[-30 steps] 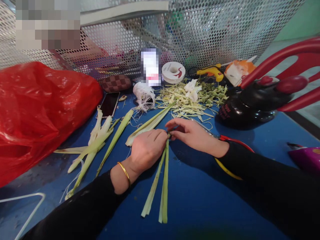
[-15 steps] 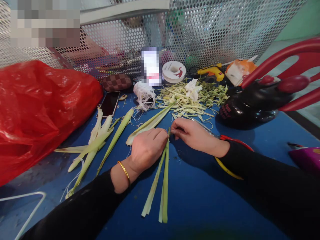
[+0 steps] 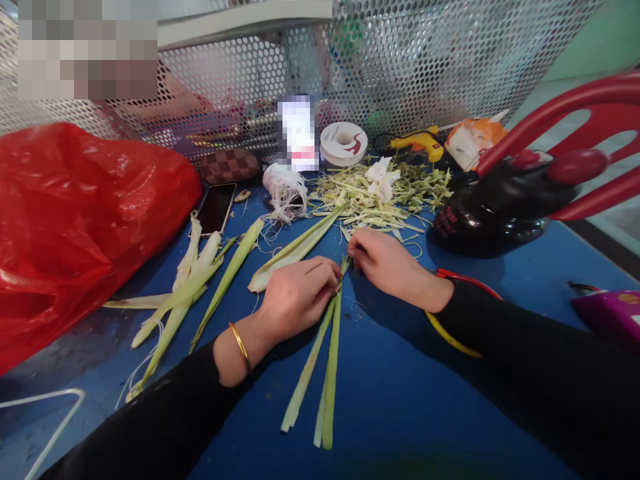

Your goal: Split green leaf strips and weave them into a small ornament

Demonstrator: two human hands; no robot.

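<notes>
My left hand [image 3: 300, 293], wearing a gold bangle, is closed around the upper part of a bundle of green leaf strips [image 3: 329, 380]. Their narrow tips poke out above its fingers, while the long flat ends spread apart toward me on the table. Close by on the right, my right hand [image 3: 387, 263] has its fingers pinched together near those tips. Whatever lies in that pinch is too small or hidden to name. Just beyond my left hand lies a broad pale green husk-like leaf [image 3: 293, 257].
More leaves [image 3: 175, 300] lie left, beside a red plastic bag [image 3: 90, 227] and a phone [image 3: 217, 208]. Behind are white thread [image 3: 286, 193], a ribbon spool [image 3: 343, 143], leaf scraps [image 3: 370, 200] and a yellow glue gun [image 3: 420, 143]. A black pot-like object [image 3: 490, 213] stands right.
The strip tips now show more between my hands. My right hand has shifted slightly up from the bundle, and my left fingers have loosened a little around it. The view has moved slightly.
</notes>
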